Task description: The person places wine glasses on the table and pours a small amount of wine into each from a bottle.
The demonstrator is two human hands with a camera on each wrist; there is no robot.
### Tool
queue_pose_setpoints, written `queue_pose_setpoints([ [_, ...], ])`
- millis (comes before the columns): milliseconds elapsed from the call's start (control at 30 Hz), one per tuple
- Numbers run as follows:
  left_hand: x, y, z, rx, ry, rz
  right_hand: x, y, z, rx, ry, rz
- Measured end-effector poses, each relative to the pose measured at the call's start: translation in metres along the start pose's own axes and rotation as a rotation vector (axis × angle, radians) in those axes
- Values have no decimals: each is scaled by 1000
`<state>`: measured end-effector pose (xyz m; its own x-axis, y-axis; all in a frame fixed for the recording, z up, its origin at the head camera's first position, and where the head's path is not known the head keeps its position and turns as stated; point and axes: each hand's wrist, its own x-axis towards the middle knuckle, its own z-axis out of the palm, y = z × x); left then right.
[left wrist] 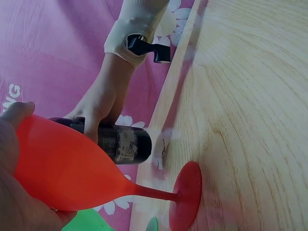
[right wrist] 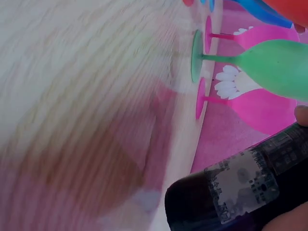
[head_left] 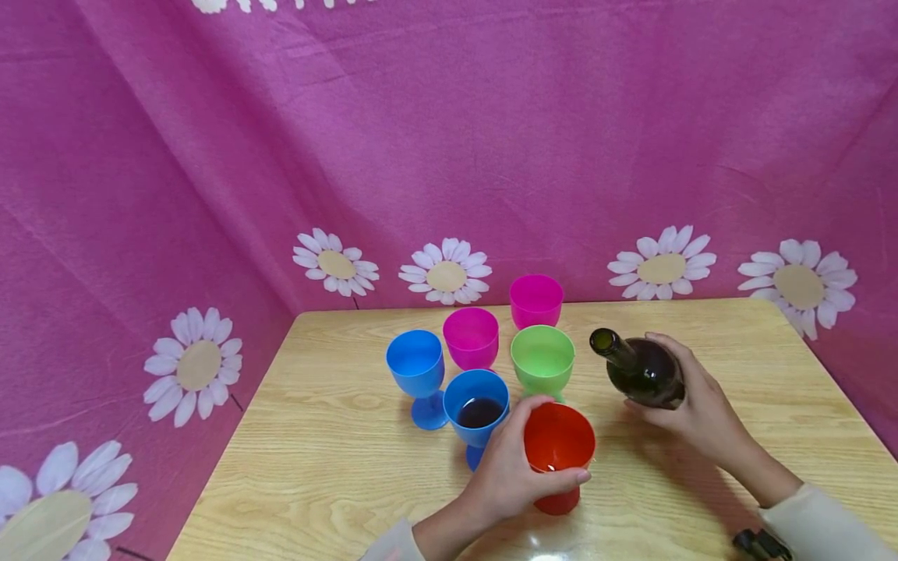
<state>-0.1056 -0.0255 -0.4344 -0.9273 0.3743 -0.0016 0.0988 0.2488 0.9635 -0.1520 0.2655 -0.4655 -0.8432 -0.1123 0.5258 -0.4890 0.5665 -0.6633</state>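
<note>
Fingers of the left hand (head_left: 507,471) grasp the red goblet (head_left: 559,436) on the table (head_left: 302,444); the right hand (head_left: 705,413) grips the tilted bottle (head_left: 645,375) aloft. Risk: a leftward nudge could tip the adjacent blue goblet (head_left: 470,436), spilling dark liquid (head_left: 480,413).

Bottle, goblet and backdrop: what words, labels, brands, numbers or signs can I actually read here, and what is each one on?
"NG": white letters on the pink backdrop, at the left wrist view's edge; it may be part of a longer word.
Dark bottle: its pale label has print, too blurred to read.
White marks at the head view's top edge: cut off, unreadable.
Red goblet: no text visible.
</note>
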Motion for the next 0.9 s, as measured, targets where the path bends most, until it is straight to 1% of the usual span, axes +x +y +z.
queue_pose_setpoints([
  [200, 0, -1, 0, -1, 1, 10, 1, 6, -8, -70, -3, -169],
  [300, 1, -1, 0, -7, -3, 6, 2, 7, -10, -118, 17, -225],
  [467, 0, -2, 0, -17, -9, 5, 1, 2, -14, -222, 11, -253],
  [633, 0, -1, 0, -16, -6, 6, 2, -4, -21, -291, -21, -287],
  [767, 1, -2, 0, -14, -5, 13, 4, -6, -25, -344, -31, -321],
  [900, 1, -2, 0, -22, -8, 17, 3, -8, -29, -376, -58, -323],
])
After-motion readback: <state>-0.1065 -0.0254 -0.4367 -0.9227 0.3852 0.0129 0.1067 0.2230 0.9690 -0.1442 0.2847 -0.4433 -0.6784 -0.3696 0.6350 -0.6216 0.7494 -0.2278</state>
